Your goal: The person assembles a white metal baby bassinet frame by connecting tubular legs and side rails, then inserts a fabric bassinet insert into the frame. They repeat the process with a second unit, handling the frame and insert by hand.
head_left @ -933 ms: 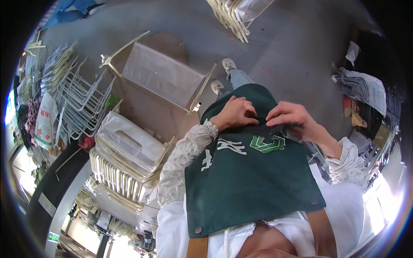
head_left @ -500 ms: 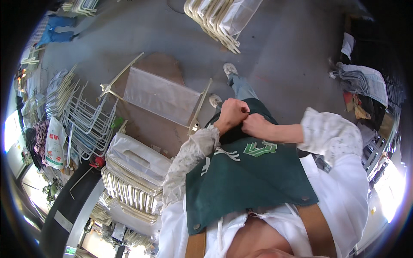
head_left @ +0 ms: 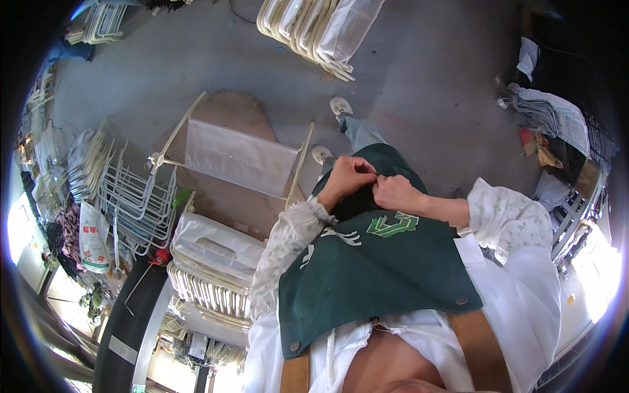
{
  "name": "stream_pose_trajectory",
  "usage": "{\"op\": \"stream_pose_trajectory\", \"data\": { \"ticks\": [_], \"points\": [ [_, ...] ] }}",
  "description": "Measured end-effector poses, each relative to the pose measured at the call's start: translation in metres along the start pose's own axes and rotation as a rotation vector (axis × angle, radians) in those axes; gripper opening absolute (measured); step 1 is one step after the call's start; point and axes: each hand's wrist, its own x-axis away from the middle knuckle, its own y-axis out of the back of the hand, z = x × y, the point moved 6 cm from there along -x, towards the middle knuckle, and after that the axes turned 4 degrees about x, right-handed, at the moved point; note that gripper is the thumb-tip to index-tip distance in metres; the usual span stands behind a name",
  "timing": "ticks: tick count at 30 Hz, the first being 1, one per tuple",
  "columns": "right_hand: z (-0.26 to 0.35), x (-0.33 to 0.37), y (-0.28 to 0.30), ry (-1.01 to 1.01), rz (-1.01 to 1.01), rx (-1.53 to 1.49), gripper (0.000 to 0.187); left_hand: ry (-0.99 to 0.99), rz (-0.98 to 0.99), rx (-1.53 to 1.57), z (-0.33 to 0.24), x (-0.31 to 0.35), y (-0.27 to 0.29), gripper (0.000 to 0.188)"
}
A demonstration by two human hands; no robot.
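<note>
My left hand [head_left: 347,178] and my right hand [head_left: 398,194] meet at my waist, in front of the green apron [head_left: 373,275]. Their fingertips are pinched together and almost touch. Whatever lies between them is too small or too hidden to make out. Just below and behind the hands is a dark, shadowed fold of the apron. Patterned sleeve covers [head_left: 508,219] sit on both forearms.
Ahead to the left, a cream metal frame with a translucent sheet [head_left: 239,157] stands over brown cardboard [head_left: 229,108]. Stacked covered frames [head_left: 213,245] are beside my left arm, with white tube frames [head_left: 137,203] farther left. Another stack [head_left: 314,33] stands ahead. Grey pieces [head_left: 550,114] hang right.
My view has shifted slightly. Both hands stay together at my waist, with the left fingers now lower and more plainly pinched; the right fingers still face them.
</note>
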Motion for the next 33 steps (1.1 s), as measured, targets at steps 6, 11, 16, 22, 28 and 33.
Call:
{"op": "stream_pose_trajectory", "data": {
  "ticks": [6, 11, 16, 22, 28, 33],
  "points": [
    [-0.019, 0.057, 0.058, 0.128, -0.219, -0.360, 0.015, 0.114, 0.063, 0.072, -0.014, 0.023, 0.007, 0.019],
    [-0.034, 0.031, 0.068, 0.006, -0.292, -0.243, 0.028, 0.156, -0.069, 0.352, -0.025, 0.001, 0.016, 0.012],
    [-0.056, 0.005, 0.030, -0.359, -0.374, -0.260, 0.023, 0.221, 0.095, 0.499, -0.038, 0.010, 0.002, 0.019],
    [-0.065, -0.025, -0.005, -0.299, -0.139, -0.295, 0.014, 0.047, -0.121, -0.137, -0.056, 0.019, -0.006, 0.033],
    [-0.123, -0.006, 0.014, -0.118, 0.198, -1.174, 0.019, 0.019, -0.130, -0.332, -0.023, 0.004, 0.015, 0.043],
    [-0.144, -0.014, 0.064, -0.246, -0.046, -1.004, 0.014, 0.021, -0.280, -0.544, -0.036, -0.008, 0.019, 0.038]
  ]
}}
